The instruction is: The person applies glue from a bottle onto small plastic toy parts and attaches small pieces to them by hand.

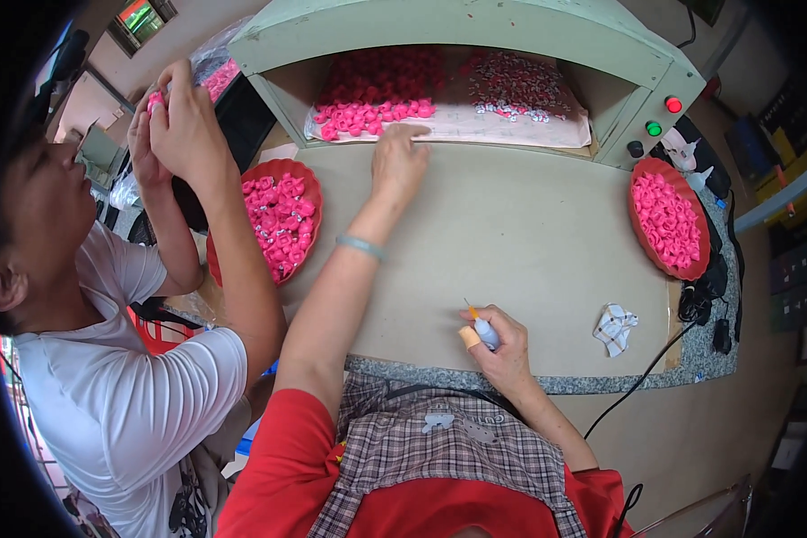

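Observation:
My left hand (pixel 399 163) reaches to the front lip of a pale green box (pixel 601 54), right by a heap of small pink plastic pieces (pixel 368 117). Its fingers look stretched and apart, and I see nothing in them. Low over the tabletop, my right hand (pixel 509 354) is wrapped round a small white squeeze bottle (pixel 486 334) with a thin orange nozzle. The nozzle points up and to the left. A tan cover (pixel 469 337) sits on one digit of that hand. Small pink-and-white parts (pixel 520 90) lie inside the box, right of the heap.
Red bowls of pink pieces stand left (pixel 317 193) and right (pixel 638 220) on the table (pixel 502 215). A crumpled white cloth or paper (pixel 615 328) lies front right, near a black cable (pixel 632 388). At the left, a co-worker (pixel 134 377) holds up a small pink piece (pixel 156 101).

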Action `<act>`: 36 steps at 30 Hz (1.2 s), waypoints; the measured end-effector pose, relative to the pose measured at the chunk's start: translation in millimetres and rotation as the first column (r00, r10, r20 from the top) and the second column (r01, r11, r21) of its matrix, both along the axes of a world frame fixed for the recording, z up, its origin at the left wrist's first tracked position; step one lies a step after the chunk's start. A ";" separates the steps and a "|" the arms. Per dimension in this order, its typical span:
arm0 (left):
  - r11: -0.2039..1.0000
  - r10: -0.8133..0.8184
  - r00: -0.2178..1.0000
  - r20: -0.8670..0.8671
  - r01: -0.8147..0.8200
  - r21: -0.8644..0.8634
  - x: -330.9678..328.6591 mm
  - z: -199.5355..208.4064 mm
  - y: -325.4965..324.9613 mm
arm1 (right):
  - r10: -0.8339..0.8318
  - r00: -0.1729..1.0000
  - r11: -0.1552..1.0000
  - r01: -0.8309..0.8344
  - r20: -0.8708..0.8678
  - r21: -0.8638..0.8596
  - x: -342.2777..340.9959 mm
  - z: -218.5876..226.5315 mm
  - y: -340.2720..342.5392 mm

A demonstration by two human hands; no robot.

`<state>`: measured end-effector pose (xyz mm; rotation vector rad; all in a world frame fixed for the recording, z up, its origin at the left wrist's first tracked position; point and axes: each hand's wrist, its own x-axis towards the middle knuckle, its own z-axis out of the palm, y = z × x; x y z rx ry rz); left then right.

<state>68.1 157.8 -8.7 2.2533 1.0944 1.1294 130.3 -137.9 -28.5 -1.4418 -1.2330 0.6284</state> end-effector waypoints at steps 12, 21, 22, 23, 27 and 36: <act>0.925 0.100 0.928 -0.359 0.046 0.377 49.1 -12.0 86.9 | 0.026 1.000 0.998 -0.026 0.005 -0.051 4.2 6.4 1.7; 0.848 0.118 0.854 -0.506 0.178 0.499 49.2 -15.3 87.3 | 0.038 0.999 0.999 -0.037 0.028 -0.031 2.6 7.3 -0.2; 0.856 0.119 0.887 -0.446 0.136 0.498 48.7 -10.4 82.2 | 0.034 0.999 0.999 -0.033 0.017 -0.025 1.9 6.9 -0.1; 0.865 0.121 0.915 -0.385 0.093 0.494 47.3 -6.1 76.2 | 0.034 0.999 0.999 -0.034 0.017 -0.025 1.9 5.7 -0.3; 0.999 0.017 1.000 -0.002 -0.017 0.034 49.4 10.8 24.2 | -0.020 1.000 1.000 0.020 -0.013 -0.020 1.6 2.7 -2.8; 0.108 0.198 0.371 0.907 0.912 -0.397 -22.6 6.8 -127.2 | -0.093 0.886 0.996 0.077 -0.455 -0.052 10.1 3.8 -8.7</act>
